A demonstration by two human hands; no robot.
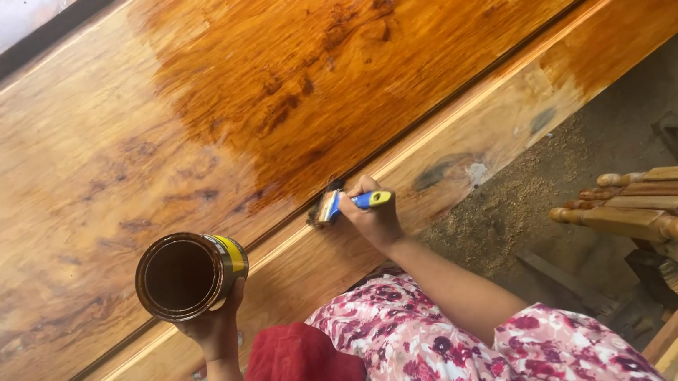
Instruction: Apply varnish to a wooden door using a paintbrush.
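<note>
right hand (373, 216) closed around the blue and yellow handle of a paintbrush (339, 203), fingers wrapped tight, knuckles up. brush pointing away from the hand toward the left, bristles dark and wet, pressed onto the wooden door (85, 167) right at the groove between the sunken panel and the frame rail. just beyond the bristles, above and to the right of the hand, a broad glossy patch of deep amber finish (341, 47); farther out to the left, paler and duller wood with dark grain marks. under the hand, the lighter frame rail, with a grey smudge just to its right.

left hand (214, 321) well apart from the right one, lower and to the left, gripping a round tin (190, 275) from below, fingers curled up its side. tin tipped so the open mouth faces the camera, inside coated dark brown, a yellow band on its wall. tin held over the door, not resting on it as far as can be told.

between the two forearms, a floral pink garment (457, 354) and a red cloth (296, 380). off to the right of the right arm, a dusty floor (525, 204) strewn with sawdust, and beyond that a stack of turned wooden spindles (660, 211).
</note>
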